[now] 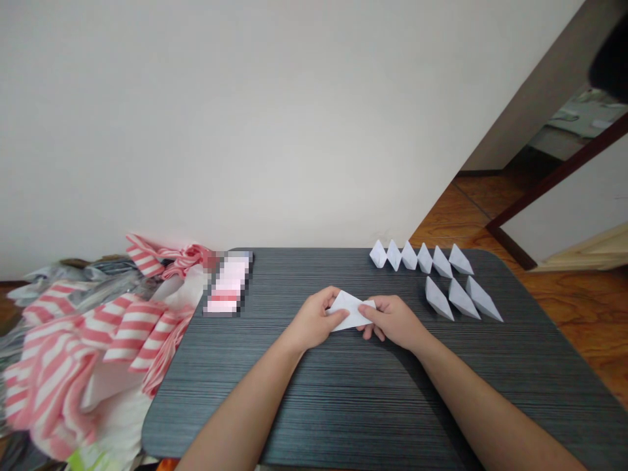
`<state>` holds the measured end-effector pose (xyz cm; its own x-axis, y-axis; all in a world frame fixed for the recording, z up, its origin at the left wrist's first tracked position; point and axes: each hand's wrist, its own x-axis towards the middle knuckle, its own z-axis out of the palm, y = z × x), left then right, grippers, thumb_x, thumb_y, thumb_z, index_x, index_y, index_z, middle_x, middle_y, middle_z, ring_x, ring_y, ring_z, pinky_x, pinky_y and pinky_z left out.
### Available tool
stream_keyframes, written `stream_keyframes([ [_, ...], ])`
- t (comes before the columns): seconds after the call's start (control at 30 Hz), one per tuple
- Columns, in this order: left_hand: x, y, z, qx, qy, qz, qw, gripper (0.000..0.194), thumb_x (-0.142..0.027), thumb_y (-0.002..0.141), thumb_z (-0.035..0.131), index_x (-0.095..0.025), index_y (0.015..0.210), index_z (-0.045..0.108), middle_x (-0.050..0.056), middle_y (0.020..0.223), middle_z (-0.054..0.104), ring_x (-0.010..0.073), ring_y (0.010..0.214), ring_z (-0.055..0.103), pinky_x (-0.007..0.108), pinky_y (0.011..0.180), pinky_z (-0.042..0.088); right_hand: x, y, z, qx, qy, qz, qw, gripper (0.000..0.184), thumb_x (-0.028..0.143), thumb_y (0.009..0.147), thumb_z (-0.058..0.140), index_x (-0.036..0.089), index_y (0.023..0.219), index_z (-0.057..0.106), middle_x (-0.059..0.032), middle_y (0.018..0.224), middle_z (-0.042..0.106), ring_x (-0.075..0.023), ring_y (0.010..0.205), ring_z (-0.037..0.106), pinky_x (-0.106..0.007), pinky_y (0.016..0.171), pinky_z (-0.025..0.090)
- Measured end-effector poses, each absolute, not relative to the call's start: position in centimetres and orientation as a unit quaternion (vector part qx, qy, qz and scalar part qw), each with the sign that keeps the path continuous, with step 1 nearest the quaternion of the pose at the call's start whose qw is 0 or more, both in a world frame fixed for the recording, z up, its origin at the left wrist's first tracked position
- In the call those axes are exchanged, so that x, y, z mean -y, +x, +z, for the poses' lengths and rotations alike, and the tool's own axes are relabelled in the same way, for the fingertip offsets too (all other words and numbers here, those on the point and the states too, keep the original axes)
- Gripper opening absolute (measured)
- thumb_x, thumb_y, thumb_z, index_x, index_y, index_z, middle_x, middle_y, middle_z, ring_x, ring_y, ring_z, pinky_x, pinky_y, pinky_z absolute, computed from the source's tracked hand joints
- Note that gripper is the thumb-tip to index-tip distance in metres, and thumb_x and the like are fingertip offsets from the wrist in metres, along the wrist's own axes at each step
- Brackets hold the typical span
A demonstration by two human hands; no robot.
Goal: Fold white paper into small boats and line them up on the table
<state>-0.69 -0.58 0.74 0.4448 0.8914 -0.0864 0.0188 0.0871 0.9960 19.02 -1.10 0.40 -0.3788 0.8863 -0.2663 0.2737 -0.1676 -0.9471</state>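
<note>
A small folded piece of white paper (pixel 349 313) is held between both hands above the middle of the dark table (pixel 343 405). My left hand (pixel 314 319) pinches its left side, thumb on top and fingers behind. My right hand (pixel 392 319) grips the right end with the thumb over it; some fingers curl below. To the right stand several folded white paper boats (pixel 409 255) in a back row, with three more paper boats (pixel 464 299) in a row before them.
A blurred-out phone-like item (pixel 228 284) lies at the table's left. Beyond that edge is a heap of red-and-white striped cloth (pixel 98 333) and plastic bags. A pale wall (pixel 275 131) rises behind the table. Wooden floor (pixel 451 203) shows at right.
</note>
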Motion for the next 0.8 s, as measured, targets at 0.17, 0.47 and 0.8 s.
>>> stream_keyframes([
  [0.17,0.51,-0.75,0.66,-0.395,0.566,0.361,0.627,0.02,-0.023,0.076,0.062,-0.013,0.092,0.053,0.003,0.081,0.061,0.0118,0.07,0.056,0.021,0.063,0.041,1.09,19.27,0.07,0.581,-0.496,0.586,0.27,0.04,0.045,0.087,0.048,0.011,0.069,0.063,-0.0046,0.052,0.065,-0.0063,0.031,0.044,-0.018,0.033,0.029],
  [0.47,0.48,-0.77,0.5,-0.399,0.562,0.36,0.629,0.022,-0.023,0.076,0.062,-0.014,0.094,0.053,0.003,0.081,0.062,0.012,0.071,0.057,0.02,0.063,0.041,0.99,19.36,0.01,0.575,-0.472,0.607,0.278,0.04,0.045,0.086,0.049,0.011,0.072,0.064,-0.0051,0.054,0.067,-0.0065,0.032,0.045,-0.018,0.034,0.03],
  [0.8,0.56,-0.63,0.76,-0.39,0.571,0.364,0.623,0.027,-0.024,0.075,0.063,-0.014,0.098,0.053,0.002,0.082,0.059,0.011,0.071,0.054,0.02,0.062,0.04,1.34,19.09,0.35,0.589,-0.49,0.577,0.282,0.038,0.043,0.087,0.048,0.012,0.069,0.061,-0.0048,0.055,0.066,-0.0077,0.035,0.048,-0.018,0.036,0.032],
])
